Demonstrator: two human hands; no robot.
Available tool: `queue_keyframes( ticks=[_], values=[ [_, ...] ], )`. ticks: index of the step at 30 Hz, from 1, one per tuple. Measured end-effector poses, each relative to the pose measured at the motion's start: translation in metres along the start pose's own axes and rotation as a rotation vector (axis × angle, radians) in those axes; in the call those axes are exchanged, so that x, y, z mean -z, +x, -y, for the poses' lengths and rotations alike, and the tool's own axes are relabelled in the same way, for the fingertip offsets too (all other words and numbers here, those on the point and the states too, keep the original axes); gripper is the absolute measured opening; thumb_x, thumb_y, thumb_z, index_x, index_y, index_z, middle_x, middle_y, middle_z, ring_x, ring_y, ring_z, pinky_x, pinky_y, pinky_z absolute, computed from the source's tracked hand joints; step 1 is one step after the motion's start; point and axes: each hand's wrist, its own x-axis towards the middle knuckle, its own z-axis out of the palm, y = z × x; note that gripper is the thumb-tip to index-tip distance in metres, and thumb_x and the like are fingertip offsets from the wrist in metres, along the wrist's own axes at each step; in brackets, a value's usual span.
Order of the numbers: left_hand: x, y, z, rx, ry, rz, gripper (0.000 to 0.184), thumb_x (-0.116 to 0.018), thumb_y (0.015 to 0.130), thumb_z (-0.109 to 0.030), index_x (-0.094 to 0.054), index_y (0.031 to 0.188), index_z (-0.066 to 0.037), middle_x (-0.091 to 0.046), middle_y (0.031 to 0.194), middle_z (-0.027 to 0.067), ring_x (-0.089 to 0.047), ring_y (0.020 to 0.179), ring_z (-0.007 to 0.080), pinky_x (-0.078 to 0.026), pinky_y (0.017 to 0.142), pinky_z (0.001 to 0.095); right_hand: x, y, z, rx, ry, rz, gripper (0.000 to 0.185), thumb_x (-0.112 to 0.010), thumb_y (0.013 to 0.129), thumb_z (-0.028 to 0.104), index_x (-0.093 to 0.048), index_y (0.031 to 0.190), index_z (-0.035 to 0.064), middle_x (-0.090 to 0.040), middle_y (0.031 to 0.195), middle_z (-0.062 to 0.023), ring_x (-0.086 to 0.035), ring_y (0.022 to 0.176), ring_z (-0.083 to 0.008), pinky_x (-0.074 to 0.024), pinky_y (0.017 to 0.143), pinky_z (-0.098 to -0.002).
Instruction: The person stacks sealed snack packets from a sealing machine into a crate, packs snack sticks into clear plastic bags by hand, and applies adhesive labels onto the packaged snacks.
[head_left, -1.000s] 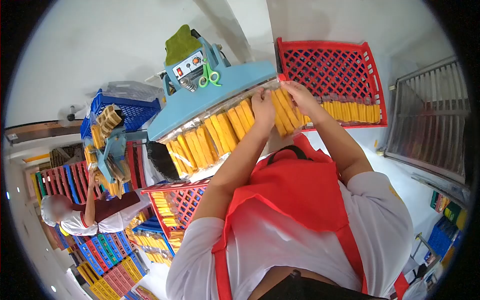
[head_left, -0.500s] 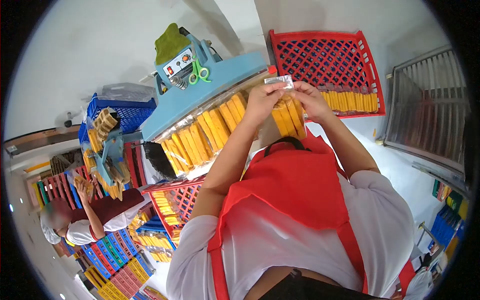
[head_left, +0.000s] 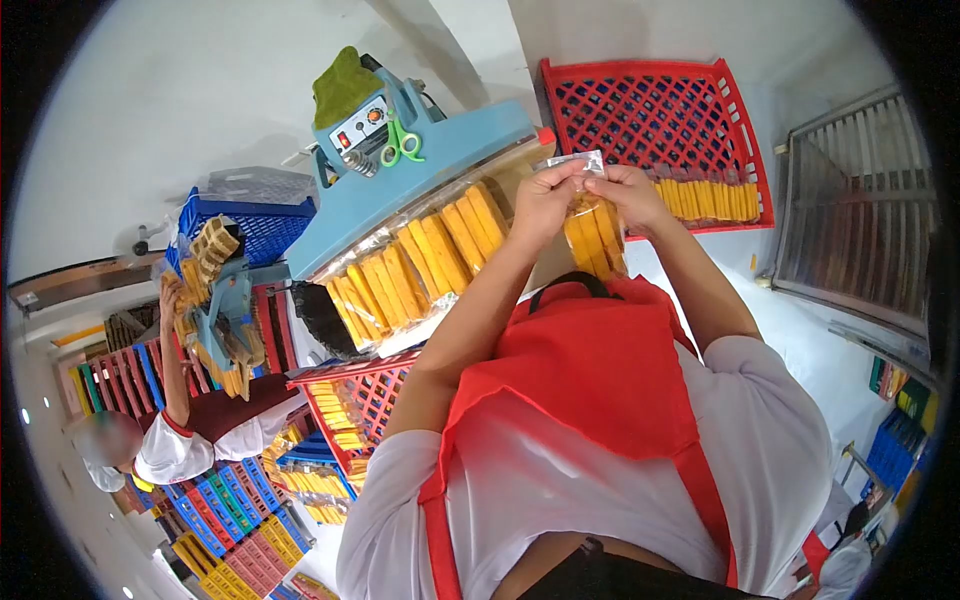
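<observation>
A clear plastic bag of yellow sticks (head_left: 594, 240) hangs between my hands, its open-looking top edge sticking up past my fingers. My left hand (head_left: 543, 203) pinches the top of this bag from the left. From the other side my right hand (head_left: 628, 198) grips the same edge, fingers closed and thumbs close together. Left of my hands, a row of similar filled bags (head_left: 425, 255) lies along the front of a light-blue bag sealer (head_left: 415, 180). Green-handled scissors (head_left: 402, 148) rest against the sealer near its dial and switch.
A red crate (head_left: 650, 125) with packed yellow bags stands beyond my right hand. Another red crate (head_left: 365, 380) sits below the sealer, and a blue crate (head_left: 250, 230) at left. A co-worker (head_left: 190, 430) works at another sealer. A metal rack (head_left: 860, 210) is at right.
Both my hands and the bag have shifted slightly right, away from the row of bags. The co-worker's arm has reached up toward the other sealer.
</observation>
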Motion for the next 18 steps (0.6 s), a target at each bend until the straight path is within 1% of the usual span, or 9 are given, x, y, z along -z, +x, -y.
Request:
queue_keyframes(
  ticks=[3,4,6,9,11,12,14,15,18],
  values=[
    [-0.001,0.002,-0.010,0.057,-0.039,0.046,0.023,-0.051,0.079,0.000,-0.056,0.102,0.002,-0.058,0.093,0.0048,-0.052,0.082,0.0076,-0.042,0.073,0.0196,-0.005,-0.015,0.027,0.041,-0.321,-0.055,0.018,-0.055,0.080,0.018,-0.061,0.086,0.0018,-0.058,0.076,-0.0017,-0.053,0.072,-0.0094,-0.0421,0.063,-0.0230],
    [0.002,0.003,-0.019,0.024,-0.007,0.184,0.023,-0.051,0.079,0.000,-0.057,0.101,0.002,-0.058,0.093,0.0046,-0.052,0.082,0.0077,-0.042,0.074,0.0198,-0.008,-0.021,0.042,0.042,-0.326,-0.052,0.018,-0.055,0.080,0.018,-0.061,0.086,0.0018,-0.058,0.076,-0.0017,-0.053,0.072,-0.0094,-0.0421,0.063,-0.0230],
    [0.005,0.003,-0.037,-0.006,0.020,0.316,0.022,-0.051,0.079,0.000,-0.057,0.100,0.002,-0.059,0.092,0.0043,-0.052,0.082,0.0079,-0.042,0.074,0.0199,-0.015,-0.037,0.076,0.391,-0.903,0.034,0.018,-0.056,0.077,0.020,-0.061,0.079,0.0030,-0.057,0.072,-0.0046,-0.052,0.067,-0.0142,-0.0410,0.060,-0.0258],
    [0.001,0.002,-0.070,0.026,0.011,0.513,0.019,-0.053,0.077,0.000,-0.059,0.094,0.001,-0.061,0.089,0.0053,-0.054,0.086,0.0111,-0.043,0.076,0.0233,-0.038,-0.064,0.117,0.366,-1.172,0.082,0.018,-0.055,0.076,0.021,-0.061,0.077,0.0042,-0.052,0.066,-0.0072,-0.051,0.065,-0.0219,-0.0406,0.058,-0.0300],
    [-0.003,-0.003,-0.086,-0.436,0.237,0.477,0.017,-0.053,0.077,0.000,-0.059,0.093,-0.001,-0.058,0.096,0.0059,-0.050,0.094,0.0115,-0.041,0.079,0.0239,-0.054,-0.080,0.131,0.491,-1.264,0.005,0.017,-0.054,0.076,0.020,-0.061,0.076,0.0042,-0.051,0.065,-0.0075,-0.050,0.064,-0.0235,-0.0403,0.057,-0.0311],
    [-0.001,-0.005,-0.088,-0.438,0.236,0.478,0.017,-0.053,0.077,0.000,-0.059,0.093,-0.001,-0.058,0.096,0.0059,-0.050,0.094,0.0115,-0.041,0.079,0.0239,-0.058,-0.084,0.134,0.614,-1.349,-0.073,0.017,-0.054,0.076,0.020,-0.060,0.076,0.0042,-0.050,0.064,-0.0077,-0.050,0.064,-0.0252,-0.0399,0.056,-0.0323],
    [0.002,-0.010,-0.092,-0.409,-0.037,0.189,0.017,-0.052,0.078,0.000,-0.059,0.093,-0.003,-0.053,0.103,0.0061,-0.048,0.097,0.0126,-0.039,0.081,0.0246,-0.050,-0.069,0.107,0.711,-1.296,-0.195,0.017,-0.053,0.076,0.019,-0.059,0.074,0.0038,-0.048,0.062,-0.0079,-0.049,0.063,-0.0260,-0.0391,0.055,-0.0333],
    [0.004,-0.013,-0.090,-0.419,-0.042,0.198,0.017,-0.052,0.078,0.000,-0.059,0.093,-0.003,-0.053,0.103,0.0061,-0.048,0.097,0.0126,-0.039,0.081,0.0246,-0.045,-0.064,0.100,0.812,-1.240,-0.316,0.017,-0.052,0.077,0.019,-0.058,0.073,0.0034,-0.047,0.061,-0.0082,-0.049,0.062,-0.0268,-0.0383,0.054,-0.0343],
    [0.014,-0.018,-0.071,-0.401,0.133,-0.025,0.017,-0.053,0.077,-0.001,-0.059,0.092,-0.003,-0.052,0.103,0.0058,-0.049,0.094,0.0154,-0.038,0.083,0.0266,-0.047,-0.073,0.106,0.733,-1.145,-0.374,0.017,-0.052,0.078,0.018,-0.057,0.072,0.0025,-0.045,0.059,-0.0100,-0.047,0.058,-0.0263,-0.0366,0.052,-0.0339]
  ],
)
